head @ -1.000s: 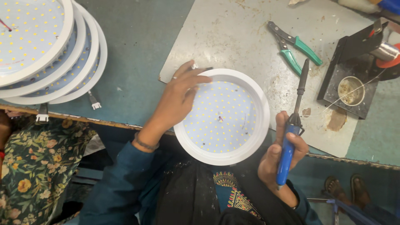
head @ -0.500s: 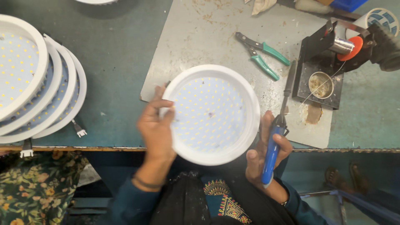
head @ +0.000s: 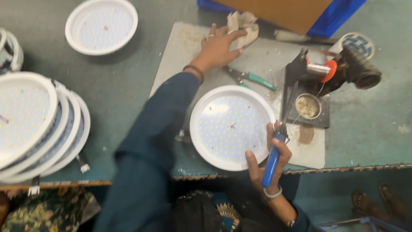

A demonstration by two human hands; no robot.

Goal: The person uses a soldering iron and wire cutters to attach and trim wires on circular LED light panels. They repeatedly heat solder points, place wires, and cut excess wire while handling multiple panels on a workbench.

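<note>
My left hand point(head: 216, 46) is stretched out to the upper middle of the frame, fingers spread and lying flat, fingertips at the edge of a crumpled beige rag point(head: 243, 22); it grips nothing, only touches or nearly touches the cloth, and the blur keeps me from saying which. My right hand point(head: 270, 161) sits low and right of centre, closed around the blue handle of the soldering iron point(head: 278, 139), whose dark shaft points up toward the iron stand point(head: 305, 88) and the small round tin point(head: 308, 106) beside it. The round white LED panel point(head: 231, 126) lies face up at centre frame, on the grey work mat point(head: 180, 51), its lower rim near the table edge and just left of my right hand; neither hand holds it. Green-handled cutters point(head: 251, 78) lie between my left hand and the panel. A stack of like panels point(head: 34, 124) fills the left side, one more single panel point(head: 101, 26) sits upper left, and a solder spool point(head: 327, 70) hangs on the stand at right. Judgement: this reads as a pause in soldering work on the panel, with the iron kept ready while the free hand goes for the rag. The next move seems to call for closing the fingers on the cloth and keeping the hot tip clear of the panel face and my sleeve.
</note>
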